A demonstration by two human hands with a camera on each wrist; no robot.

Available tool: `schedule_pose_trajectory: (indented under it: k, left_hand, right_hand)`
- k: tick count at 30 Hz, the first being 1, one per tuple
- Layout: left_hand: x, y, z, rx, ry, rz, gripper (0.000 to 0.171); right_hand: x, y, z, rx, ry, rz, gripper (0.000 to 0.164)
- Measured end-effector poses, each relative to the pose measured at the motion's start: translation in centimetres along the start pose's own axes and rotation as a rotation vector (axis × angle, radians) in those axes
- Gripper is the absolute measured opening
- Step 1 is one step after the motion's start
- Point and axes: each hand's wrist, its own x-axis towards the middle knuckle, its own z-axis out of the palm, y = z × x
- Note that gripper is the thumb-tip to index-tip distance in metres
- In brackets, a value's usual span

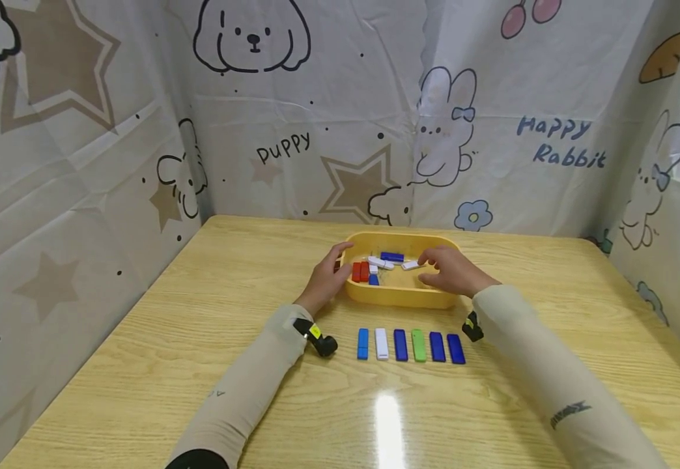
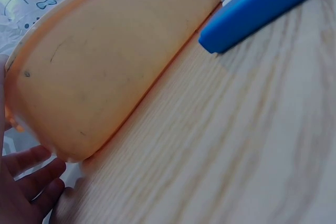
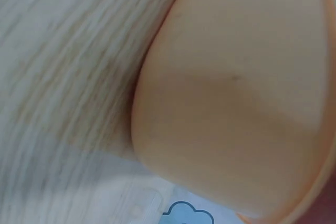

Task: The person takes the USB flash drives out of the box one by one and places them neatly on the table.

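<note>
- The yellow tray (image 1: 401, 298) was held at its left end by the left hand (image 1: 324, 279), fingers curled, presumably for steadiness.
- Six sticks (image 1: 400, 345) were lined up outside, apparently for order.
- The right hand (image 1: 454, 270) was held with thumb and fingers parted; inside the tray, a white stick (image 1: 411, 265) was placed just beside the fingertips, contact unclear.

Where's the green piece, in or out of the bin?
Out: the green piece lies on the table, in front of the bin.
</note>
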Motion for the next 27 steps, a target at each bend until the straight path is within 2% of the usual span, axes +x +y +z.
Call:
schedule_pose_trajectory:
  k: [5,14,22,27]
  left_hand:
    - [0.0,0.0,0.0,0.006,0.003,0.002,0.047]
    - [-0.1,0.1,0.0,0.014,-0.004,-0.002,0.047]
    - [-0.1,0.3,0.0,0.012,-0.004,-0.011,0.048]
    - [-0.1,0.3,0.1,0.011,-0.005,-0.01,0.048]
  right_hand:
    - [0.7,0.0,0.4,-0.039,-0.022,0.036,0.034]
    - [0.9,-0.5,0.8,-0.15,-0.087,0.073,0.049]
    - [1.2,-0.5,0.8,-0.203,-0.186,0.061,0.046]
    - [1.2,-0.5,0.8,-0.187,-0.215,0.071,0.044]
